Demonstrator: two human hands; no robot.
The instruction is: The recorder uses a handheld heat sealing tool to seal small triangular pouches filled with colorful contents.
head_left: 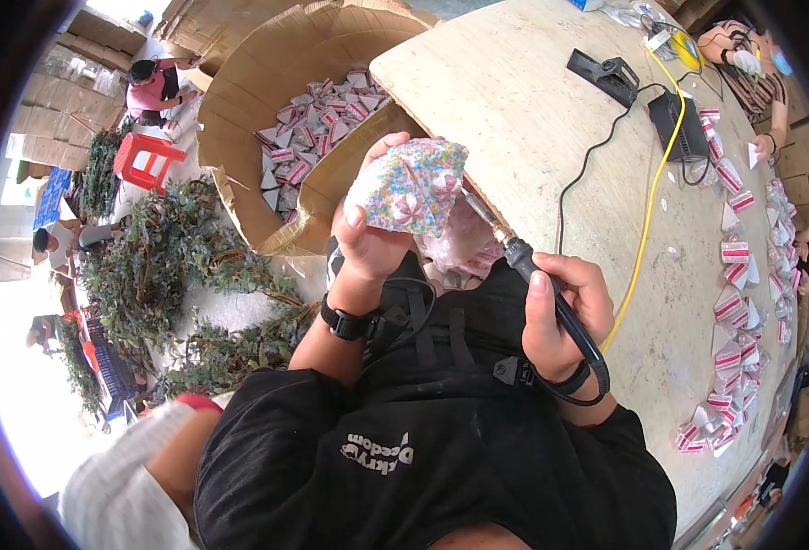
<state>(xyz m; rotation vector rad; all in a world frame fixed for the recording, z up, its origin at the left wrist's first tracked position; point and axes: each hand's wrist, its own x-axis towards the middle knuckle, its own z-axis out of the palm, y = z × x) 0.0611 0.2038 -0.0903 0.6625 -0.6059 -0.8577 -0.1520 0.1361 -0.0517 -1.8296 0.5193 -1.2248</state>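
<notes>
Holds a pastel-speckled wedge-shaped piece (415, 183) up in the left hand (374, 247), with thumb and fingers clamped on its left side, near the edge of the pale tabletop (496, 92). Grips a corded soldering iron (514, 246) by its black handle (525, 260) in the right hand (590, 295), with thumb and fingers closed around it and the metal tip (482, 212) aimed up-left at the right side of the piece; cannot tell touching from just beside. Includes, beyond, a cardboard box (230, 110) of pink-and-white wedge-shaped packets (322, 124) and, on the tabletop, a black box-shaped device (679, 128) beside curving rows of similar packets (734, 252).
</notes>
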